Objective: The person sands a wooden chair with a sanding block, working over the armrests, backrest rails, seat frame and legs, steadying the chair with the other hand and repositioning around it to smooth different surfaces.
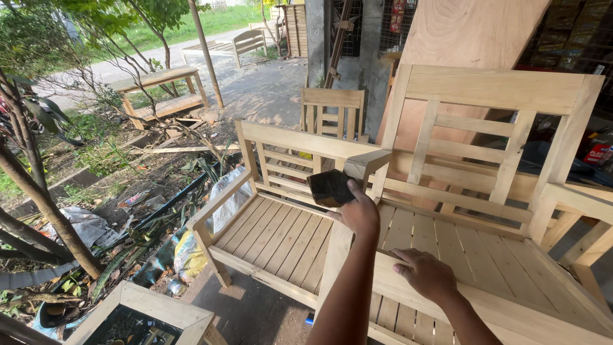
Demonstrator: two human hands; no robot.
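A dark, folded sheet of what looks like sandpaper (329, 187) is pressed against the underside of a pale wooden armrest (367, 163), though its surface is too shadowed to be sure of the material. The left hand (359, 214) holds it, fingers clamped on its lower edge, arm reaching up from the bottom of the view. That armrest belongs to the nearer of two unfinished wooden benches, the large bench (491, 191) with a tall slatted back, which stands close against the small bench (274, 223) beside it.

The right hand (426, 273) lies flat on the front rail of the large bench, fingers together and slightly curled, gripping nothing.

Beyond the small bench stands a wooden chair (333, 112), and a big plywood sheet (466, 38) leans behind the large bench. To the left, bare ground is littered with leaves, plastic bags (191, 252) and tree trunks (38, 198). A low wooden table (163, 92) stands farther off near a paved path, and a wooden box frame (143, 313) sits at the lower left corner.
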